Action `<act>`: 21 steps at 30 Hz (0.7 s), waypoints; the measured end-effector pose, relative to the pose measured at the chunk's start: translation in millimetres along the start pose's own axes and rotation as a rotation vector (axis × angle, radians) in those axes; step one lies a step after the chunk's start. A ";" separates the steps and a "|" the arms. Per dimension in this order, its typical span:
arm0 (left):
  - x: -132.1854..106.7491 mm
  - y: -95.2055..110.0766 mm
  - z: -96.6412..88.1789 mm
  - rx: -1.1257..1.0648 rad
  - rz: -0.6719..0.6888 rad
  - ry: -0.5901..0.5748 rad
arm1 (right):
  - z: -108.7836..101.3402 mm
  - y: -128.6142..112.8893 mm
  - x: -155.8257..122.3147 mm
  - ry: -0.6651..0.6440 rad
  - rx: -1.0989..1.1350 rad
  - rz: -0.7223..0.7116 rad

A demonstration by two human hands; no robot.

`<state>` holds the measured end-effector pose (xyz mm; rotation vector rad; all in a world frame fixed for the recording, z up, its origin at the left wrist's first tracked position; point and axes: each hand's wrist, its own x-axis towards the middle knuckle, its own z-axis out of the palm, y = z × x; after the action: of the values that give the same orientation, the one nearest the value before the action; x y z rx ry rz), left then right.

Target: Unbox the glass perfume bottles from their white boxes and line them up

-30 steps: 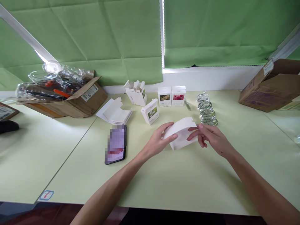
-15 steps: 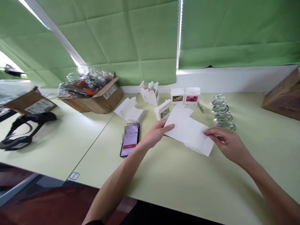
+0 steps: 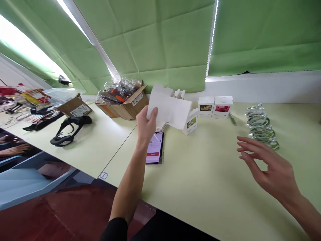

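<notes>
Left hand (image 3: 145, 124) pinches a flat white carton (image 3: 170, 108) aloft; right hand (image 3: 268, 165) hovers open and empty over the surface (image 3: 200, 174).

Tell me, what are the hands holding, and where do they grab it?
The left hand pinches a flat white carton by its left edge, up off the table. The right hand is open and holds nothing.

Matt white card carton blank (image 3: 170, 108) — glossy clear plastic trays (image 3: 260, 125); smooth matt tabletop (image 3: 200, 180); brown corrugated-card box (image 3: 127, 105).
</notes>
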<state>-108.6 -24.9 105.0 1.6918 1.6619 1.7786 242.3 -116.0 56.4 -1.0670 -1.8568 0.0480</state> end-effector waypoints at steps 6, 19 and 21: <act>45.9 -56.3 -22.0 0.376 -0.022 0.005 | 0.2 8.7 -0.1 0.013 -0.041 -0.048; 63.6 -75.6 -16.6 0.964 -0.084 -0.164 | 2.9 11.8 -2.6 -0.007 -0.130 -0.113; 60.9 -76.2 -14.0 0.941 -0.090 -0.186 | 3.1 12.1 -3.4 -0.018 -0.118 -0.090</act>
<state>-180.4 39.7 85.6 1.9294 2.6320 0.7487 248.3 -109.6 46.8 -1.0644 -1.9411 -0.1060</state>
